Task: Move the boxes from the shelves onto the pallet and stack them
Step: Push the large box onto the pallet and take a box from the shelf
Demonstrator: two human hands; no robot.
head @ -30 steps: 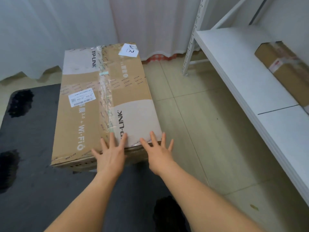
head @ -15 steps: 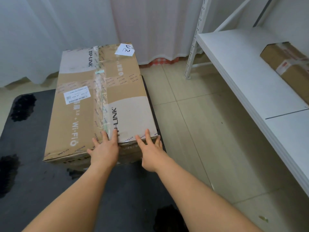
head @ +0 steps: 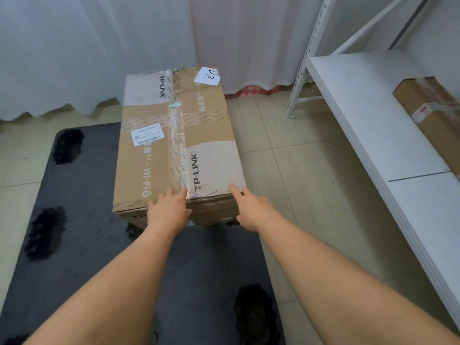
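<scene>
A long brown TP-LINK cardboard box (head: 174,135), taped down its middle, lies on the dark pallet (head: 82,220), along its right side. My left hand (head: 168,210) presses flat against the box's near end, fingertips on the top edge. My right hand (head: 251,207) touches the near right corner with straight fingers. A second cardboard box (head: 433,115) sits on the white shelf (head: 368,125) at the right, cut off by the frame edge.
White curtains (head: 99,46) hang behind the pallet. The shelf's perforated upright (head: 302,66) stands at the back right. Beige tiled floor (head: 298,170) runs between pallet and shelf. The pallet surface has several dark openings.
The box has slid away from me along the pallet. Both hands followed it, moving from its top down to its near end. The view has shifted right.
</scene>
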